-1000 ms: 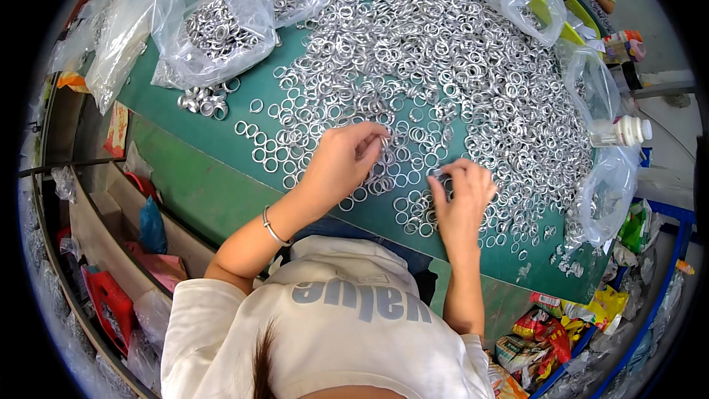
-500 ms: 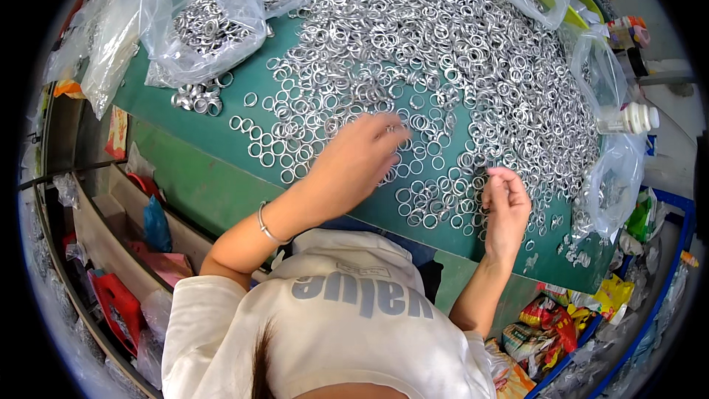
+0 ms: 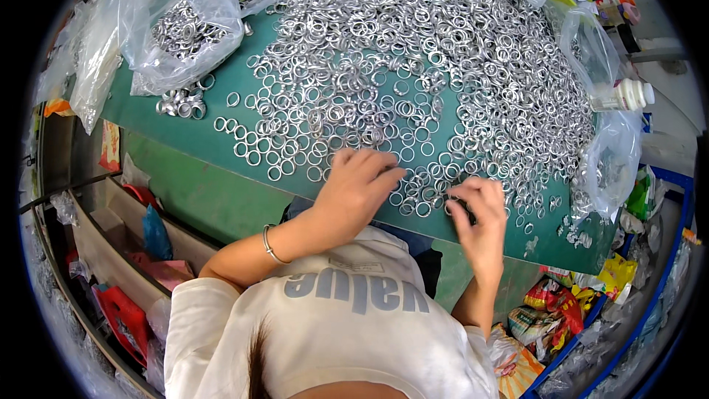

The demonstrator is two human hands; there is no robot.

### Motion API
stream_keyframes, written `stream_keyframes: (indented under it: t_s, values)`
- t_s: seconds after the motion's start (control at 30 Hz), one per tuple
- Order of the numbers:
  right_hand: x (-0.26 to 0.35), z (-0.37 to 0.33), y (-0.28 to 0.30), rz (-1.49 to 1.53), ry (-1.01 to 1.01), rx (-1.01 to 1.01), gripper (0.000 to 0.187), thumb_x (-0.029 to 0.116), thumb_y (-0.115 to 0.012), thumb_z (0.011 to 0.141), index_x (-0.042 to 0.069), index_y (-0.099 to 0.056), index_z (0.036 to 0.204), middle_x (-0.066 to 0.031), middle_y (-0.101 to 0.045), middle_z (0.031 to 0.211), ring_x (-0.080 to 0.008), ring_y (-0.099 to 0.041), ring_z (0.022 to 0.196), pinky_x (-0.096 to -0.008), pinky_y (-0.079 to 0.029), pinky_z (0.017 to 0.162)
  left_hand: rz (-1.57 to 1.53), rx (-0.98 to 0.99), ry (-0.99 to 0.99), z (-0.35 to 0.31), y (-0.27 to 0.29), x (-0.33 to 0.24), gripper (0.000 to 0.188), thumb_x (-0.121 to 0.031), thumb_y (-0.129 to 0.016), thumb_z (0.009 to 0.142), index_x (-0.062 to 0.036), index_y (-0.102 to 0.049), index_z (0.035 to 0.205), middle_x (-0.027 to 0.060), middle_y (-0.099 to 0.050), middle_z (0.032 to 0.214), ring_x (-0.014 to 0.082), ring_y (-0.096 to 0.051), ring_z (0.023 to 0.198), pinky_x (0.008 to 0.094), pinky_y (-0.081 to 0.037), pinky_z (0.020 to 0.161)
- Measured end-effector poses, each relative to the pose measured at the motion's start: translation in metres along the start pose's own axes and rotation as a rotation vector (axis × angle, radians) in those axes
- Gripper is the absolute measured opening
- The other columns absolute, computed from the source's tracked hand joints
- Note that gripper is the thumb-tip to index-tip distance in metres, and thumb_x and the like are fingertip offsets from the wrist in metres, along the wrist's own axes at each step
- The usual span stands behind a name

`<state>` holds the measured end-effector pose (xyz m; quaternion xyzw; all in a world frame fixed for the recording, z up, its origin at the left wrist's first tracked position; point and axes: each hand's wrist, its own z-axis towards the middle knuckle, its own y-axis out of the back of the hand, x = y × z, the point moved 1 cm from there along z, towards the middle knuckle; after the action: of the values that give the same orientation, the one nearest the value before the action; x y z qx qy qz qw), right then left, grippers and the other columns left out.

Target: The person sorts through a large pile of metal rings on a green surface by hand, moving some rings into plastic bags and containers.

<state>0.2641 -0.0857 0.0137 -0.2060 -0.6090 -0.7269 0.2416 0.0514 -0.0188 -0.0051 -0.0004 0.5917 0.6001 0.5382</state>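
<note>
Spread over the green tabletop are a great many loose silver metal rings, lying thinly near the front edge. My left hand, with a bangle on its wrist, hovers palm down at the front of the rings. Its fingers are partly spread, and the undersides of the fingertips are hidden. To its right, my right hand curves with thumb and forefinger apart beside a small cluster of rings. Whether its fingertips touch a ring is hard to make out.
A dense heap of rings fills the far right. Clear plastic bags of rings stand at far left, beside a small ring pile. A white bottle lies at right. Below are an open drawer and a blue-framed bin.
My left hand has drawn back toward the table's front edge. My right hand has moved left and its thumb and forefinger have parted. The view has shifted slightly.
</note>
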Motion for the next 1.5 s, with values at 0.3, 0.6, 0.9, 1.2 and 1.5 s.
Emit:
stream_keyframes:
  t_s: [0.3,0.6,0.9,1.2,1.5]
  values:
    - [-0.004,-0.027,0.003,0.872,-0.570,-0.294,0.018,-0.008,-0.048,0.081,0.001,-0.057,0.094,-0.0036,-0.058,0.086,-0.0089,-0.049,0.070,-0.0213,-0.039,0.060,-0.056,0.119,-0.135,0.006,-0.024,-0.022,0.029,-0.008,-0.068,0.074,-0.0055,-0.060,0.101,0.0068,-0.053,0.103,0.0221,-0.050,0.091,0.0358,-0.034,0.077]
    - [0.006,-0.041,-0.011,-0.237,-0.131,-0.173,0.021,0.006,-0.071,0.071,0.005,-0.062,0.091,-0.0124,-0.049,0.088,-0.0289,-0.048,0.081,-0.0367,-0.038,0.066,-0.245,0.185,-0.052,0.006,-0.035,-0.032,0.016,-0.004,-0.071,0.071,-0.0052,-0.060,0.083,0.0083,-0.053,0.100,0.0252,-0.049,0.092,0.0359,-0.038,0.077]
    - [-0.022,-0.034,0.015,1.922,-0.371,-0.348,0.016,0.007,-0.050,0.089,0.006,-0.047,0.104,-0.0133,-0.050,0.102,-0.0170,-0.050,0.078,-0.0269,-0.041,0.061,-1.569,0.406,0.668,0.024,-0.011,-0.004,0.006,-0.004,-0.061,0.085,0.0005,-0.061,0.090,0.0177,-0.064,0.100,0.0202,-0.064,0.086,0.0290,-0.052,0.076]
    - [-0.063,-0.001,0.037,0.606,-0.502,-0.415,0.007,0.006,-0.068,0.081,0.000,-0.065,0.084,0.0064,-0.047,0.068,-0.0003,-0.041,0.062,-0.0178,-0.030,0.050,-1.232,0.344,0.547,0.067,-0.017,-0.001,0.018,-0.004,-0.055,0.087,-0.0030,-0.057,0.105,0.0051,-0.057,0.092,0.0120,-0.055,0.079,0.0234,-0.046,0.070]
    - [-0.064,0.027,0.023,-0.207,-0.385,-0.270,0.011,0.016,-0.069,0.076,0.006,-0.065,0.078,-0.0070,-0.057,0.071,-0.0257,-0.056,0.058,-0.0372,-0.043,0.054,-0.069,0.248,-0.107,0.124,-0.067,-0.018,0.027,-0.006,-0.067,0.078,-0.0038,-0.058,0.103,0.0136,-0.050,0.096,0.0318,-0.052,0.091,0.0374,-0.044,0.078]
